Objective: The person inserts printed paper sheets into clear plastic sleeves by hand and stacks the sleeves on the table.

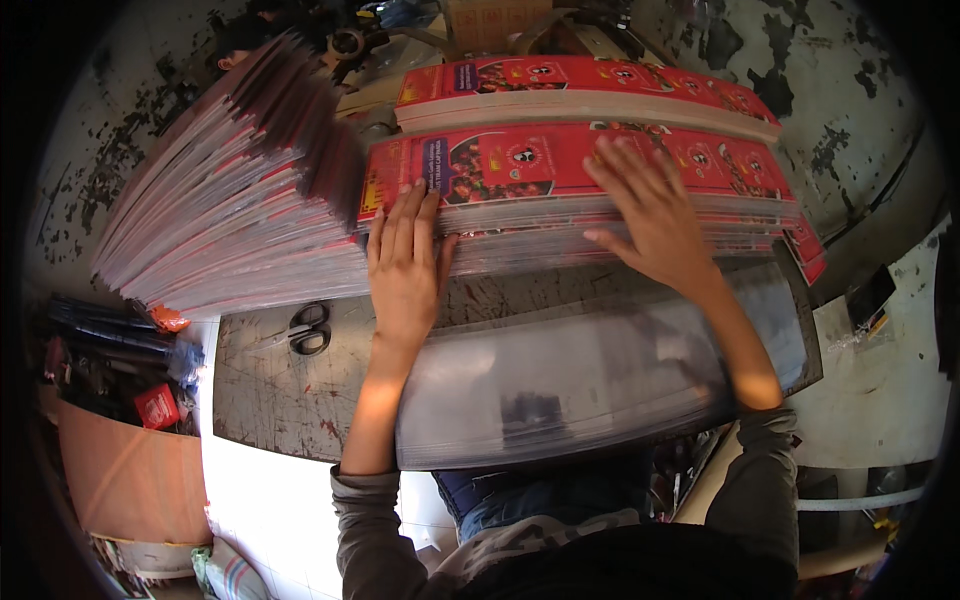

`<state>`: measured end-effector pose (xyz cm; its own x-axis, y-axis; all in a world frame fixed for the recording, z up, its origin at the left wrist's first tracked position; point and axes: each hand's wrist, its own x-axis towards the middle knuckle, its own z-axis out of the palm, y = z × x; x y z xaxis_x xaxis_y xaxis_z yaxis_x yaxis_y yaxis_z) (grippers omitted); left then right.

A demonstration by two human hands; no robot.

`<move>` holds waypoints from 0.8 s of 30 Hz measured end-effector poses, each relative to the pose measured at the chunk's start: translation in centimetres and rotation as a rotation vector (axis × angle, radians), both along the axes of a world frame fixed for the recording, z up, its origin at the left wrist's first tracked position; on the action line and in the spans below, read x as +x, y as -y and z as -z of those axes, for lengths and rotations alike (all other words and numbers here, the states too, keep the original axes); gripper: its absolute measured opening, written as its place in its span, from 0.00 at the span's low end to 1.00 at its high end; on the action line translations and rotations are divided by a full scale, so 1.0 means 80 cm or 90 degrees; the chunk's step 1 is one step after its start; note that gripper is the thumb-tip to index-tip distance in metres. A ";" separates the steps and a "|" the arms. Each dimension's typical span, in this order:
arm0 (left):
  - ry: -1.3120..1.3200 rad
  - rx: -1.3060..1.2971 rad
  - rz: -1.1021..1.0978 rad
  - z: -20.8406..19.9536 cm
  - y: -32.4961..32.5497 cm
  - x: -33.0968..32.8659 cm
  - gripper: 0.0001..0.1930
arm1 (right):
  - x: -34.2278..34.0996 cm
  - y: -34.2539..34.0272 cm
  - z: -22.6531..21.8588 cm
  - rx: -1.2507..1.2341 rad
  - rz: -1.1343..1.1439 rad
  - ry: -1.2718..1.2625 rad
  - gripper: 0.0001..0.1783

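Both my hands rest at a long stack of red printed sheets (570,160) that lies across the table, its front edge layered with clear plastic. At the stack's left end, my left hand (402,255) lies with fingers stretched over the top and front edge, thumb apart. Over the top, right of the middle, my right hand (650,215) is spread open and slightly blurred at the fingertips. Closer to my body, a pile of clear plastic sleeves (560,385) lies beneath my forearms.
Black-handled scissors (310,328) lie on the scratched table (280,400). A large fanned pile of plastic-covered sheets (220,220) leans at the left. Behind the front stack runs another red stack (570,78). An orange-brown container (130,480) stands at the lower left.
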<state>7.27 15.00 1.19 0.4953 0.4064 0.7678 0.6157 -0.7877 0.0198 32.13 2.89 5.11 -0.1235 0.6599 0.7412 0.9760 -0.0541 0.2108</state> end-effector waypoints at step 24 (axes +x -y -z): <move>-0.052 -0.020 0.005 -0.002 0.004 0.000 0.24 | -0.002 0.005 -0.002 -0.018 -0.048 -0.032 0.41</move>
